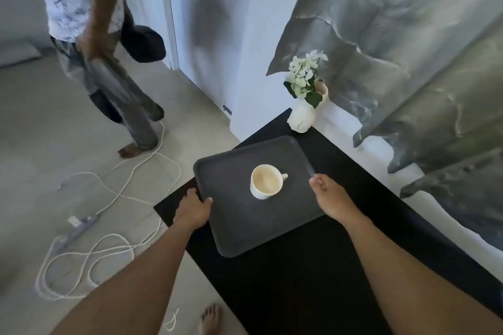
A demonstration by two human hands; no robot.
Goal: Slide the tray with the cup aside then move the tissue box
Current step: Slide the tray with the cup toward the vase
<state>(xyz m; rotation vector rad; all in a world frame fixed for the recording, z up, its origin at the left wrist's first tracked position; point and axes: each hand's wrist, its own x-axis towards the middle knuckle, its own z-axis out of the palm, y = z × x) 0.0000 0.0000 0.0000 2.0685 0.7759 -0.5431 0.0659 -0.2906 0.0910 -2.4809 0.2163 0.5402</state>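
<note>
A dark grey tray (239, 226) lies on a black table (313, 280), and its left part juts past the table's left edge. On the tray stands a white cup (266, 182), upright, with its handle to the right. My left hand (193, 209) grips the tray's left rim, thumb on top. My right hand (330, 198) holds the tray's right rim near the far corner. No tissue box is in view.
A white vase with white flowers (303, 106) stands at the table's far corner. A white door (217, 35) and marbled wall panels are behind. Another person (95, 49) stands on the floor to the left, with white cables and a power strip (81, 223) nearby.
</note>
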